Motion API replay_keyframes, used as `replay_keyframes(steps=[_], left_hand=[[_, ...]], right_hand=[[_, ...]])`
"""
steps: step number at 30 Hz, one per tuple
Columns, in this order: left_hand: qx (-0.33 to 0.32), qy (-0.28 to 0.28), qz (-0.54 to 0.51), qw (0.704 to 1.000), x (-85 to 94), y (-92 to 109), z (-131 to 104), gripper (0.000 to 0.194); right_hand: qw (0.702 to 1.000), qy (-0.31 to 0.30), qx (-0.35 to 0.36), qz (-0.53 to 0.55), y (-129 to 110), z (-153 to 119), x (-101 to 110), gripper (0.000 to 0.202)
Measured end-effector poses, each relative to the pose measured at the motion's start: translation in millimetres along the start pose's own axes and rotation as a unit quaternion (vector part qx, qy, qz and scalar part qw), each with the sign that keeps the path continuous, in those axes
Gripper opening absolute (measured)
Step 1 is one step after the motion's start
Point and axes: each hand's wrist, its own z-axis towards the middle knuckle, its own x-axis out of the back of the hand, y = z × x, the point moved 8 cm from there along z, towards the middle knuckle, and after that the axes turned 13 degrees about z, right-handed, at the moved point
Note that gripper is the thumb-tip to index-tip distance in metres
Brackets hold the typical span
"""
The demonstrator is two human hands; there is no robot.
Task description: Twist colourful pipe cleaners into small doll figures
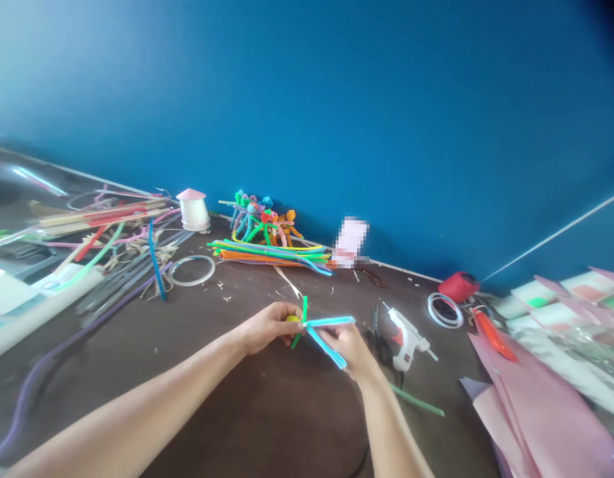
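Above the middle of the dark table, both my hands hold a small figure of bent pipe cleaners (pixel 329 322). Two light blue lengths spread from it to the right, and a green piece (pixel 305 307) crosses at its centre. My left hand (pixel 269 326) is closed around the yellow end (pixel 293 319), its fingertips partly hidden. On the other side, my right hand (pixel 350 346) has its fingers bent behind the blue lengths, pinching near the green crossing. Beyond the hands lies a bundle of coloured pipe cleaners (pixel 271 253), with several finished pipe-cleaner figures (pixel 267 222) behind it.
To the right lie a white glue gun (pixel 409 338), dark scissors (pixel 381 338), a green pipe cleaner (pixel 416 401), a tape ring (pixel 445 311) and pink sheets (pixel 540 392). Leftward are a white cup (pixel 194 214), another ring (pixel 192 270) and loose sticks (pixel 102 216). A blue wall (pixel 336 119) rises behind.
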Motion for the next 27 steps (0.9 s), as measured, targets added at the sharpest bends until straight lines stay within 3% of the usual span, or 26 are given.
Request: replay_keyframes(steps=[12, 17, 22, 27], left_hand=[[0.002, 0.009, 0.047, 0.999, -1.5, 4.8, -1.2, 0.021], [-0.001, 0.006, 0.027, 1.000, -1.1, 3.7, -0.7, 0.016], [-0.004, -0.012, 0.003, 1.000, -3.3, 4.1, -1.5, 0.016], [-0.019, -0.040, 0.002, 0.999, -9.4, 8.2, -3.7, 0.021]], right_hand=[[0.997, 0.059, -0.019, -0.055, 1.0, -2.5, 8.9, 0.021], [0.997, 0.053, -0.005, -0.053, -5.6, -2.7, 12.9, 0.016], [0.995, 0.093, -0.017, -0.022, -2.9, -3.0, 22.3, 0.014], [0.999, 0.048, -0.009, -0.023, -2.1, -0.7, 10.1, 0.014]])
